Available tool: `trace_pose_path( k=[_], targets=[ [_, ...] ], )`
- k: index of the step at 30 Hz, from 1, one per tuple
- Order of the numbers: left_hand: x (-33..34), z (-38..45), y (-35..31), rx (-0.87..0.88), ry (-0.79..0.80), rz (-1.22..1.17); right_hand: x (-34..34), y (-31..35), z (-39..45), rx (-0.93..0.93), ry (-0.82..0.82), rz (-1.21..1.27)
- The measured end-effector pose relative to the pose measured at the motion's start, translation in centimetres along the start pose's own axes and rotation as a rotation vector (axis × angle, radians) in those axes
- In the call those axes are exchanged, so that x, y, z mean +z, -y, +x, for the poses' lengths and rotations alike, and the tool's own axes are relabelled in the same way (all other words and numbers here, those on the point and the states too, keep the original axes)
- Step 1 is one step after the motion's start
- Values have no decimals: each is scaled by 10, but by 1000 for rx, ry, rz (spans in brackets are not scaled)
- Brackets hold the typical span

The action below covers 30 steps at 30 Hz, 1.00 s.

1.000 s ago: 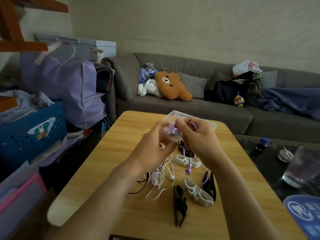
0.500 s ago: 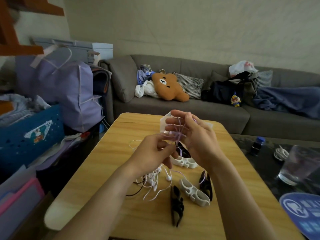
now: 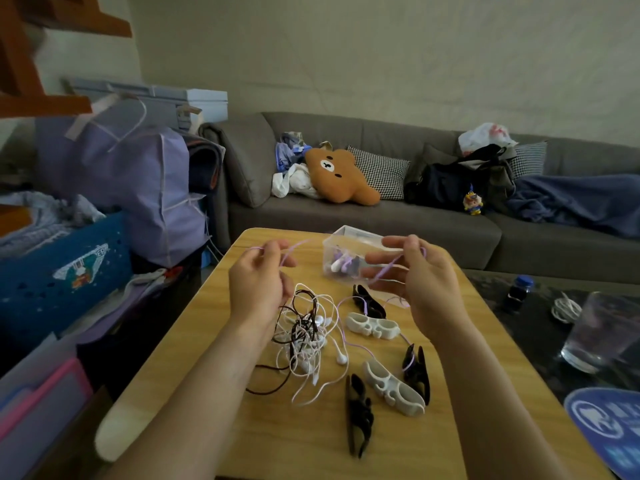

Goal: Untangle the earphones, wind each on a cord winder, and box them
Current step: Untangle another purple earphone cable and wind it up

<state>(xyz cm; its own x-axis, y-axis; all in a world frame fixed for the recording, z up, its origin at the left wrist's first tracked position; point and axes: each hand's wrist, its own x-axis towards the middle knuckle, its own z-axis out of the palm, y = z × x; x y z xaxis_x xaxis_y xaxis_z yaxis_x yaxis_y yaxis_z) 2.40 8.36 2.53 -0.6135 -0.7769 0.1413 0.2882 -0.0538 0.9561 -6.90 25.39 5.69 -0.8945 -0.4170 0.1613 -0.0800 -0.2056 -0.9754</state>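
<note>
Both forearms reach forward over the light wooden table (image 3: 207, 358), hands raised above it and held apart. The left hand (image 3: 258, 282) shows its back to the camera, fingers curled inward, the fingertips pinching a loop of the thin lilac earphone cord (image 3: 292, 249) at the top of the hand. The right hand (image 3: 420, 275) faces palm-left with its fingers spread and lightly bent; the same lilac cord passes across those fingers and drapes off them, so the hand carries it more than clamps it — whether the thumb pins it I cannot tell. From the right hand the cord drops to the table and trails toward the nearest black winder. Just beyond the right hand's fingertips stands the small clear plastic box (image 3: 341, 252), with a lilac-and-white wound bundle inside. Below and between the two wrists lies the knot of white and dark brown earphone cables (image 3: 306, 332), loose white earbuds at its near edge. Beneath the right wrist sit the cord winders — a white bone-shaped cord winder (image 3: 372, 327) with a black one (image 3: 369, 301) touching its far side, and nearer the body another white winder (image 3: 393, 388) flanked by two black ones.
</note>
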Motion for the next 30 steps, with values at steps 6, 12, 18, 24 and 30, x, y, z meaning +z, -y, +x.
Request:
trace_pose_path(
  k=[6, 12, 18, 24, 30],
  targets=[
    [-26, 19, -6, -68, -117, -29, -19, 1, 8, 100, -254, 281],
    [-25, 10, -10, -46, 62, 111, -21, -3, 11, 114, -209, -103],
    [-21, 5, -8, 10, 269, 183, -2, 6, 0, 48, 48, -730],
    [-14, -1, -11, 13, 402, 140, 19, 3, -8, -248, 236, -798],
    [-13, -8, -16, 16, 426, 168, 28, -9, -8, -334, 175, -751]
  ],
)
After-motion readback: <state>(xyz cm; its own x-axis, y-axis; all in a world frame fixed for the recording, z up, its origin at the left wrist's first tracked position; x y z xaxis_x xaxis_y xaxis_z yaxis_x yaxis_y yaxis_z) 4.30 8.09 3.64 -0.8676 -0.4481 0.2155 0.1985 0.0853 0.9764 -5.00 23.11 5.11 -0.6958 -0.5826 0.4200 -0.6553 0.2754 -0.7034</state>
